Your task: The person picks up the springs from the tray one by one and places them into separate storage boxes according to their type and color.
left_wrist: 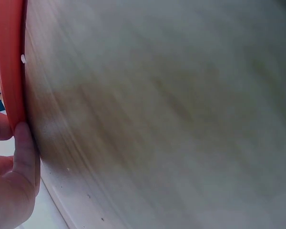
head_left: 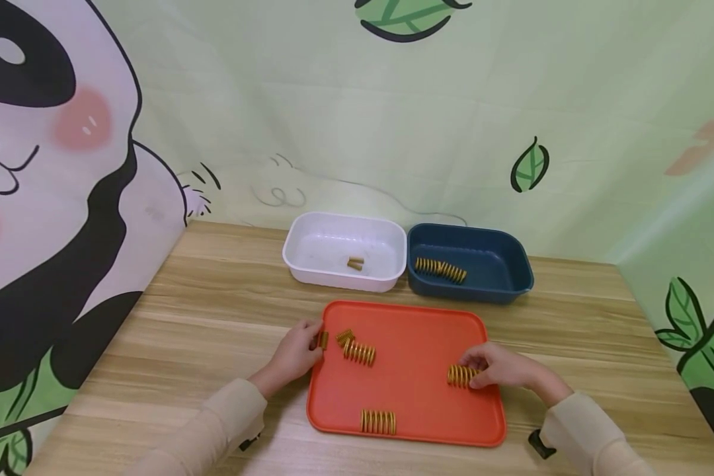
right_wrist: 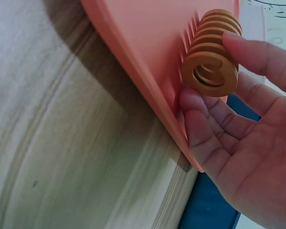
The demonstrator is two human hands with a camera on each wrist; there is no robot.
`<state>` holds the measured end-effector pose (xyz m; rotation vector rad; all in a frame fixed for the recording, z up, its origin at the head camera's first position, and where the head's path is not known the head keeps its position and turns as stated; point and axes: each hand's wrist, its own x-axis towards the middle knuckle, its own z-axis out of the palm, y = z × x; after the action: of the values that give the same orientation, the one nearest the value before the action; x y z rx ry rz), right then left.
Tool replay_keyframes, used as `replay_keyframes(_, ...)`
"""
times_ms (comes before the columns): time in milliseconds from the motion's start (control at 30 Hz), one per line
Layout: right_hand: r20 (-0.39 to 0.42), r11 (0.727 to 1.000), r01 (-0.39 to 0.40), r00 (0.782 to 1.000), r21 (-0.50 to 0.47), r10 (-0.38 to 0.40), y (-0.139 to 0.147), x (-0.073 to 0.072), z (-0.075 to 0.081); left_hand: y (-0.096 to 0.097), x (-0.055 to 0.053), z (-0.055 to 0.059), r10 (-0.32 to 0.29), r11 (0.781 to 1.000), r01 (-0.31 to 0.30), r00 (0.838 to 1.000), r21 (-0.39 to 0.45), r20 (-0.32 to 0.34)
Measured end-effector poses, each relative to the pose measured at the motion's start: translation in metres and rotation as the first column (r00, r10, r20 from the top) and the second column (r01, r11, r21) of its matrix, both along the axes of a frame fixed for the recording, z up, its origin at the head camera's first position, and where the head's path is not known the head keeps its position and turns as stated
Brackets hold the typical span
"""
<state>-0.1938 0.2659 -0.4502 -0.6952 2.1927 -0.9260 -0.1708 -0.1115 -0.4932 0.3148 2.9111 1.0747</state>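
Observation:
An orange tray [head_left: 422, 357] lies on the wooden table. At its left rim my left hand [head_left: 317, 342] pinches a short yellow spring [head_left: 323, 340]. In the left wrist view only the fingers [left_wrist: 24, 152] against the tray rim [left_wrist: 12, 71] show, and the spring is hidden. On the tray's right side my right hand [head_left: 470, 370] grips a long yellow spring [head_left: 459, 375] between thumb and fingers. The right wrist view shows that spring [right_wrist: 212, 55] end-on, just above the tray [right_wrist: 148, 43]. Another short spring [head_left: 344, 336] and two long ones [head_left: 359, 352] [head_left: 377, 421] lie loose on the tray.
Behind the tray stand a white bin [head_left: 309, 228] holding a short spring [head_left: 355, 263] and a dark blue bin [head_left: 500, 264] holding long springs [head_left: 440, 269]. A printed backdrop closes the table's back and sides. Bare wood lies left and right of the tray.

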Motion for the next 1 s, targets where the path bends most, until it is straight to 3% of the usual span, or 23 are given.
replay_keyframes(533,-0.050,1.000,0.028,0.998,0.000,-0.028,-0.003,-0.001,0.003,0.000,0.000,0.003,0.008,1.000,-0.008,0.999,0.005,0.040)
replay_keyframes(833,-0.186,0.999,0.045,0.981,-0.018,-0.048,-0.002,-0.005,0.012,0.000,0.000,0.001,0.009,1.000,-0.009,0.999,0.002,0.036)
replay_keyframes(1000,-0.222,0.998,0.065,0.973,-0.027,-0.070,-0.001,-0.008,0.017,0.000,0.000,0.000,0.006,1.000,-0.006,0.999,0.000,0.034)
